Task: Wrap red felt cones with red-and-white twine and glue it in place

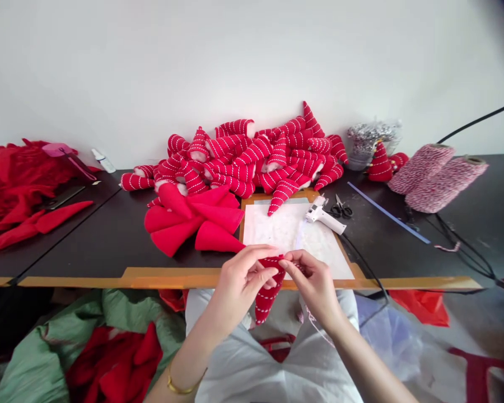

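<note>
A red felt cone (pixel 269 296) wound with red-and-white twine hangs point down over the table's front edge. My left hand (pixel 248 274) is closed round its wide end from the left. At the right side of the rim, my right hand (pixel 311 277) pinches with thumb and forefinger at the cone's edge. Loose twine (pixel 315 322) trails below my right hand. Just beyond the hands lies a white sheet (pixel 269 229) on a board, with a white glue gun (pixel 324 215) on its right part. Black scissors (pixel 341 208) are beside the gun.
Twine-wound cones (pixel 252 154) are heaped at the wall, plain red cones (pixel 193 218) in front. Two twine spools (pixel 445 179), a glue stick (pixel 388 212) and cables are right. Red fabric (pixel 17 184) and a white bottle (pixel 103 160) are left. A green bag (pixel 37 347) is below the table.
</note>
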The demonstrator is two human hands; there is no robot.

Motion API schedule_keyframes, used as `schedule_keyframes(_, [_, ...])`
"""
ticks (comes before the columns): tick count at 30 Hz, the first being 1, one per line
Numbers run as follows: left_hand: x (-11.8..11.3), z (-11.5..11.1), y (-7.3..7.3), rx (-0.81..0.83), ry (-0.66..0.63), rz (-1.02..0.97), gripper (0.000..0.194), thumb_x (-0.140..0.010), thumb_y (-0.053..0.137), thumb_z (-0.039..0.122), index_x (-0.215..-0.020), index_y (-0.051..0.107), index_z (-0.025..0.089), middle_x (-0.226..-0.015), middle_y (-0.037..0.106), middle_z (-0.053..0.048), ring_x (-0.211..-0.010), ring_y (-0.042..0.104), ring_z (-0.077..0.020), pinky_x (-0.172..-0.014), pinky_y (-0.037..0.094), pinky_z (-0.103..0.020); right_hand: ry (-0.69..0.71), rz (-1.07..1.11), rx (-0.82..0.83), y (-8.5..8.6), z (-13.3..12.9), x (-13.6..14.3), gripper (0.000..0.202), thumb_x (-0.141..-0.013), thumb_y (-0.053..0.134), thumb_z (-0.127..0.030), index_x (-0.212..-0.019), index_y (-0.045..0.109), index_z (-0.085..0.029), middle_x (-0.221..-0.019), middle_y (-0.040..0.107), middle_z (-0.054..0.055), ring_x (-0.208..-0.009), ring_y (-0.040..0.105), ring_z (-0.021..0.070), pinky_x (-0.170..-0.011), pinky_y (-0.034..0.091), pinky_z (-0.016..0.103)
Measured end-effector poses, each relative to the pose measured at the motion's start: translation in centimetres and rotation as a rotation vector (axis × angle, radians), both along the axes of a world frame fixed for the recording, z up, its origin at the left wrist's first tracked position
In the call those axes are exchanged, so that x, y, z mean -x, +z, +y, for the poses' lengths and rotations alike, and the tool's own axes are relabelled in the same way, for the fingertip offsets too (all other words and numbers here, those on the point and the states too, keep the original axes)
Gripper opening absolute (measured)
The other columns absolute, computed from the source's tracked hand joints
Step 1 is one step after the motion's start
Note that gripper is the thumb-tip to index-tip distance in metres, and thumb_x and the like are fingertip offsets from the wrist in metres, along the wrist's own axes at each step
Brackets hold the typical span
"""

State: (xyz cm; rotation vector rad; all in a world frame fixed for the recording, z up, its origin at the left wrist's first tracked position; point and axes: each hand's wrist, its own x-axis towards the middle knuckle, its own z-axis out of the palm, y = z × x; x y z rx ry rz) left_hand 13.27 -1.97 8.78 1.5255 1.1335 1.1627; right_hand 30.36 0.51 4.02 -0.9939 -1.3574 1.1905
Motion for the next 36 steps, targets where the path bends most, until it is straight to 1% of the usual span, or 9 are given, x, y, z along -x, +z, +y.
schedule_keyframes(5, [0.0,1.8,0.1,0.079,-0.13,0.066,0.025,-0.093,0.065,0.031,-0.116,0.069,0.022,-0.083,0.074,-0.001,-0.067,0.07,-0.0124,-0.065,0.058,-0.021,0.026,-0.036,-0.032,0.2,-0.2,-0.2,0.026,-0.092,0.067,-0.042,-0.088,0.069,-0.017,-0.076,0.066,0.003,-0.064,0.055,0.0133,-0.059,0.043,0.024])
schedule_keyframes(11, [0.7,3.2,0.2,0.074,-0.182,0.166,0.019,-0.09,0.068,0.027,-0.107,0.074,0.022,-0.094,0.077,-0.003,-0.079,0.073,-0.0164,-0.072,0.059,-0.024,0.023,-0.104,-0.1,0.9,0.5,-0.7,0.026,-0.092,0.067,-0.041,-0.088,0.069,-0.015,-0.075,0.068,0.003,-0.062,0.056,0.0129,-0.057,0.042,0.023])
schedule_keyframes(17, [0.7,3.9,0.6,-0.108,-0.121,0.35,0.012,-0.09,0.066,0.021,-0.097,0.075,0.02,-0.095,0.077,-0.003,-0.08,0.072,-0.0163,-0.075,0.056,-0.025,0.016,-0.453,-0.421,2.6,1.1,-2.6,0.02,-0.096,0.065,-0.031,-0.106,0.071,-0.015,-0.077,0.066,0.003,-0.06,0.055,0.0122,-0.059,0.043,0.023])
schedule_keyframes(20, [0.5,4.0,0.3,-0.147,-0.111,0.383,0.009,-0.09,0.067,0.019,-0.095,0.074,0.02,-0.093,0.077,-0.002,-0.082,0.071,-0.0162,-0.077,0.055,-0.025,0.036,-0.619,-0.566,3.5,1.1,-3.3,0.018,-0.1,0.059,-0.025,-0.102,0.072,-0.014,-0.081,0.063,0.005,-0.066,0.058,0.0138,-0.063,0.044,0.025])
schedule_keyframes(22, [0.4,4.0,0.1,-0.164,-0.125,0.39,0.008,-0.09,0.066,0.017,-0.094,0.073,0.02,-0.091,0.075,-0.001,-0.082,0.071,-0.0151,-0.076,0.054,-0.023,0.067,-0.681,-0.599,4.0,1.1,-3.5,0.019,-0.101,0.057,-0.022,-0.096,0.073,-0.014,-0.081,0.061,0.005,-0.068,0.059,0.0148,-0.064,0.043,0.025])
schedule_keyframes(26, [0.2,4.0,0.2,-0.233,-0.18,0.387,0.012,-0.093,0.061,0.013,-0.096,0.07,0.021,-0.09,0.071,0.0,-0.081,0.069,-0.0124,-0.074,0.053,-0.02,0.085,-0.592,-0.518,4.7,1.5,-3.5,0.012,-0.097,0.062,-0.02,-0.093,0.073,-0.016,-0.08,0.063,0.003,-0.069,0.059,0.0136,-0.066,0.043,0.024])
schedule_keyframes(30, [0.1,3.7,0.3,-0.473,-0.05,0.453,0.013,-0.09,0.064,0.012,-0.09,0.074,0.02,-0.095,0.066,-0.003,-0.085,0.067,-0.013,-0.075,0.053,-0.021,0.143,-0.342,-0.263,4.1,2.2,-3.3,0.014,-0.096,0.063,-0.024,-0.089,0.072,-0.017,-0.08,0.068,0.002,-0.07,0.06,0.0132,-0.066,0.044,0.023])
schedule_keyframes(32, [-0.1,3.4,0.2,-0.542,0.022,0.491,0.012,-0.089,0.066,0.012,-0.091,0.075,0.02,-0.09,0.067,-0.003,-0.078,0.067,-0.0124,-0.071,0.053,-0.02,0.194,-0.226,-0.136,3.6,2.5,-3.1,0.018,-0.096,0.063,-0.029,-0.087,0.071,-0.016,-0.079,0.068,0.002,-0.07,0.059,0.0134,-0.064,0.044,0.023])
schedule_keyframes(36, [-0.9,2.7,-0.2,-0.445,0.097,0.475,0.01,-0.088,0.067,0.016,-0.095,0.073,0.02,-0.073,0.07,0.001,-0.057,0.063,-0.0101,-0.059,0.052,-0.02,0.228,-0.118,-0.04,3.1,2.8,-2.8,0.026,-0.093,0.064,-0.039,-0.082,0.07,-0.016,-0.075,0.066,0.001,-0.069,0.056,0.0128,-0.064,0.044,0.023])
